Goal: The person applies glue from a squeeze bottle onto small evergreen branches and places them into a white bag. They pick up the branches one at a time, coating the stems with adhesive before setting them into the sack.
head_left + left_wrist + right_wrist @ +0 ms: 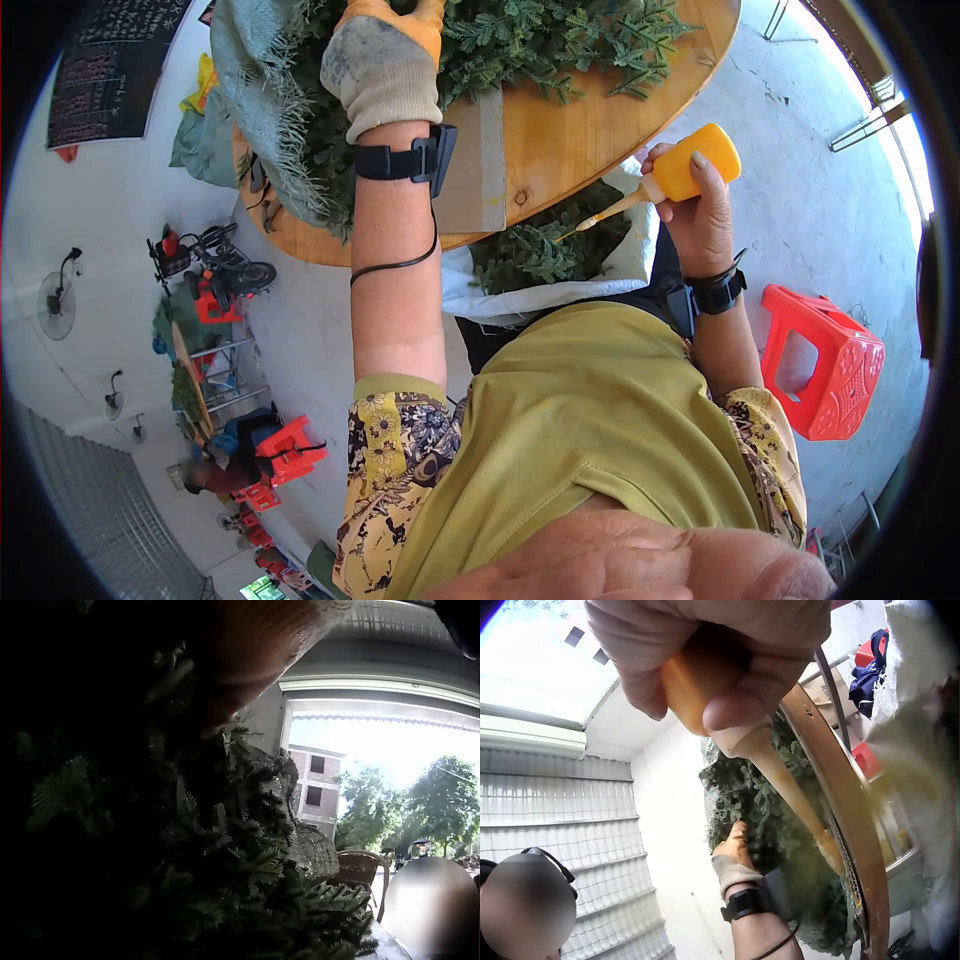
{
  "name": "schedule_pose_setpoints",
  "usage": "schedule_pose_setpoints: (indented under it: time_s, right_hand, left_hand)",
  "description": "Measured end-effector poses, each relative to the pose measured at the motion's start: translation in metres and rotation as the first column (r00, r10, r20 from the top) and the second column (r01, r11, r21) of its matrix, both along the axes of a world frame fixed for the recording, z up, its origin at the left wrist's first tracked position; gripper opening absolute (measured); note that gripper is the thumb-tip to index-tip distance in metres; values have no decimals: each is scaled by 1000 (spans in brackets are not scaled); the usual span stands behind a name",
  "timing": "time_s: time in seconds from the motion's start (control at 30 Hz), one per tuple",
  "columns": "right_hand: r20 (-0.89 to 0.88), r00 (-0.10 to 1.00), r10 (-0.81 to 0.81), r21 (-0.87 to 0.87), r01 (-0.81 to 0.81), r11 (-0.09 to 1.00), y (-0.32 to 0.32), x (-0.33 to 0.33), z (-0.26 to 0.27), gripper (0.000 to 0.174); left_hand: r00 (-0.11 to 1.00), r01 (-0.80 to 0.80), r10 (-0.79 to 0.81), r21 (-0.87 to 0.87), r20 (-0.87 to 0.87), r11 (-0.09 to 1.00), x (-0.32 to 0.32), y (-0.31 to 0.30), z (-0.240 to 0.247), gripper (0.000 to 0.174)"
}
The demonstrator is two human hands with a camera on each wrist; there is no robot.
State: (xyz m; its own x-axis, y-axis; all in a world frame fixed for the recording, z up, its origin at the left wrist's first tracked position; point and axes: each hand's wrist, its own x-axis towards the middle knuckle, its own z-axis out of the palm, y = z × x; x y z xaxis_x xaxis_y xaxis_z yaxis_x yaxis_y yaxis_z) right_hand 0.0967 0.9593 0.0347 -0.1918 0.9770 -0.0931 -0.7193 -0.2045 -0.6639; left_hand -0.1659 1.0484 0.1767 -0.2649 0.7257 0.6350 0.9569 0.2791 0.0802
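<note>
My right hand grips a yellow squeeze bottle with a long, tapering nozzle. Its nozzle points down and left, the tip over green fir sprigs in a white sack below the table edge. An orange-and-grey work glove covers my left hand, which reaches into the heap of fir branches on the wooden table. Its fingertips run to the top edge of the head view; I cannot tell whether they hold a sprig. Dark needles fill much of the left wrist view.
A frayed grey-green woven sack lies over the branches at the left. Flat cardboard lies under my left forearm. At the right a red plastic stool stands on the floor. A motorbike and a seated person are farther left.
</note>
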Motion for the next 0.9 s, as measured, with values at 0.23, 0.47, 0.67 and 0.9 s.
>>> schedule_pose_setpoints:
  time_s: [0.23,0.47,0.67,0.9]
  right_hand:
    - [-13,1000,-26,11,26,1000,1,5,-4,38]
    - [-30,999,13,28,-12,1000,1,5,-7,37]
    - [-62,998,-18,19,19,1000,1,1,-4,35]
    - [-320,946,-42,6,47,999,5,-4,13,41]
  left_hand:
    - [979,81,-81,7,188,997,-12,-19,-14,31]
    - [154,268,-376,328,914,906,-27,-91,-45,10]
    - [-254,251,-391,451,884,856,-31,-138,-78,13]
    - [-163,263,-395,425,904,866,0,-176,-103,17]
